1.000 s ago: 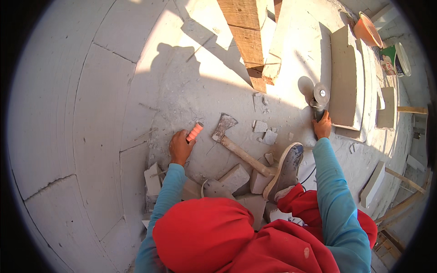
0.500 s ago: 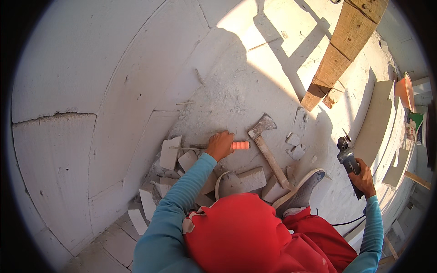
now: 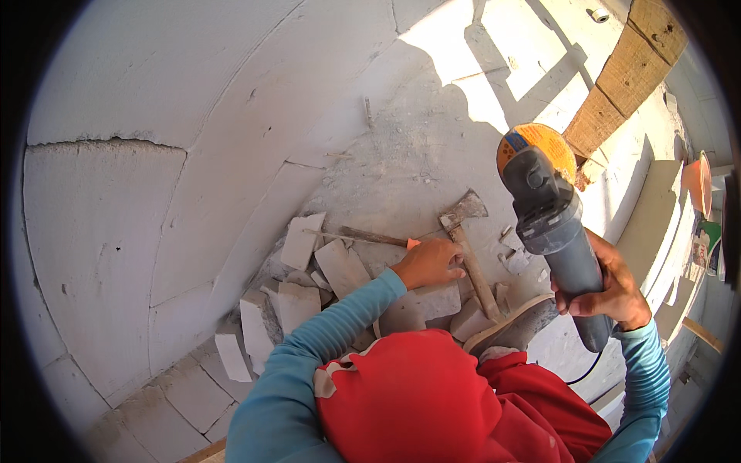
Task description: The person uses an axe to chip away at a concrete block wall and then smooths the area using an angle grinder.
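Observation:
My right hand is wrapped around the grey body of an angle grinder, which is raised with its orange disc toward the far side. On the left, my left hand lies low with curled fingers over the orange handle of a thin, rod-like tool. Most of that handle is hidden under the hand. A wooden stick lies beside the rod. Just right of my left hand, a hatchet rests on the ground, its wooden shaft pointing toward me.
Broken white blocks are heaped at the left by the block wall. A wooden plank stands out at the far right. An orange bucket and a long pale block ledge are at the right. A black cord trails from the grinder.
My right hand has lifted the grinder up and inward, its disc now facing upward in view. My left hand has slid right, from beside the orange handle to over it.

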